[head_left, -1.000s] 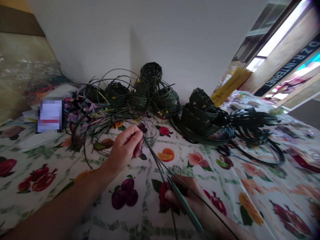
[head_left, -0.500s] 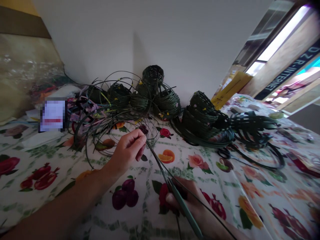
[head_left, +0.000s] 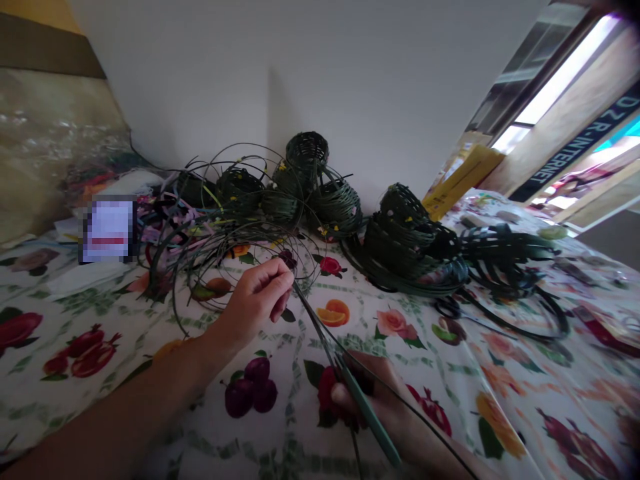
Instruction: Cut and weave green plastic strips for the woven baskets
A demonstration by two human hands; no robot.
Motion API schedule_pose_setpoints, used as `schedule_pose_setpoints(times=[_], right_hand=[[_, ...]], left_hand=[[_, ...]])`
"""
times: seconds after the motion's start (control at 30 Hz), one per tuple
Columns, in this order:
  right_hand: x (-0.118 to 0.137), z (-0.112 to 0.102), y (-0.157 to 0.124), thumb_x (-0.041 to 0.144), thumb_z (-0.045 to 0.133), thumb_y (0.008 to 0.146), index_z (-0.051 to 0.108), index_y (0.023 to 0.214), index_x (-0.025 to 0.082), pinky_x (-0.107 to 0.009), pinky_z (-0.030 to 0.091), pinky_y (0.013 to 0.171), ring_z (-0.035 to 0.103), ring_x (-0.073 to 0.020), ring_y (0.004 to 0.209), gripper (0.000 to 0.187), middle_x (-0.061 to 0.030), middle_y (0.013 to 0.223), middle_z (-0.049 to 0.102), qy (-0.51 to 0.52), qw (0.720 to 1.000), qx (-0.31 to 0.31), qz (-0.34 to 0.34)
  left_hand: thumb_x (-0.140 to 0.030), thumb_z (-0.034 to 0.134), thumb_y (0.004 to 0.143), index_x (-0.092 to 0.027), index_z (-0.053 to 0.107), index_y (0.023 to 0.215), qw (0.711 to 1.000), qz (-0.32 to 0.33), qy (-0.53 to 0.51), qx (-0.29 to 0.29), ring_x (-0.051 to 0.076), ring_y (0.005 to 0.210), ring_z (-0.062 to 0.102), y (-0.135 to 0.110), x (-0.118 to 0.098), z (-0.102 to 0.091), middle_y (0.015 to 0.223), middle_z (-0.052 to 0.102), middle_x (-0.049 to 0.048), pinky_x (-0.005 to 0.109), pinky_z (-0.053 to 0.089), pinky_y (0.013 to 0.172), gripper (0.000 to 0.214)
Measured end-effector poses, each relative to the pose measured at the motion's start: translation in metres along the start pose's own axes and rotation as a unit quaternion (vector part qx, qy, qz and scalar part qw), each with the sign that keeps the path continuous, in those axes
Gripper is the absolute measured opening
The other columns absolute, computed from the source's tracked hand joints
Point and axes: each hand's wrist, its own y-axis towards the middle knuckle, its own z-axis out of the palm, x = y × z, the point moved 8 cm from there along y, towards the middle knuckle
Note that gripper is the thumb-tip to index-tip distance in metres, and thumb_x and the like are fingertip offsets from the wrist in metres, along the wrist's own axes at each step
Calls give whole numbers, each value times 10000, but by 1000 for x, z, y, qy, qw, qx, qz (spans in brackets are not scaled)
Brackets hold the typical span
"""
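My left hand (head_left: 263,290) is closed in a pinch on thin dark green strips (head_left: 314,319), above the tablecloth. From its fingertips the strips run down and to the right, pulled fairly straight. Lower in the picture, my right hand (head_left: 375,393) is wrapped round a slim tool with a green handle (head_left: 367,413). The tool's narrow tip meets the strips just above the right thumb; its exact kind is not clear. One strip passes over the right wrist, another hangs below the hand. Behind my left hand lies a loose tangle of thin strips (head_left: 235,243).
Several woven dark green baskets (head_left: 333,203) stand along the wall, with a larger stack (head_left: 413,240) to the right. Scissors (head_left: 447,307) and coiled wide strips (head_left: 515,253) lie farther right. At left are a blurred-out upright item (head_left: 107,230) and coloured ribbons. A fruit-print cloth (head_left: 200,413) covers the table.
Almost nothing differs. Both hands keep their grip and place, with only a very slight shift of the whole view.
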Motion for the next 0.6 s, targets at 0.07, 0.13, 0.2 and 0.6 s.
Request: schedule_pose_setpoints(times=[0.07,0.13,0.2,0.6], right_hand=[[2,0,0,532,628,847,560,727,156,-226,347,523,460,-118,591,400,-2,658,583,10,1000,1,2],[4,0,-1,526,632,848,545,721,161,-226,338,520,446,-116,592,396,2,656,574,11,1000,-3,3],[5,-1,-2,516,629,857,539,722,162,-227,342,529,442,-117,601,389,1,665,576,11,1000,-6,6],[1,4,-1,576,580,863,593,721,141,-238,305,501,403,-105,564,457,15,621,502,7,1000,4,-5]], left_hand=[[-267,489,936,-181,465,665,1000,-1,0,6,50,424,403,-1,0,3,522,454,-69,194,295,419,285],[-263,486,937,-181,467,666,1000,1,-1,6,52,423,404,-2,0,4,514,450,-70,202,296,425,284],[-254,484,937,-181,468,666,1000,4,-5,5,52,414,394,-3,0,5,498,443,-74,210,299,433,282],[-255,501,920,-184,465,642,1000,-3,-24,2,56,401,376,-3,1,6,473,436,-67,220,294,438,290]])
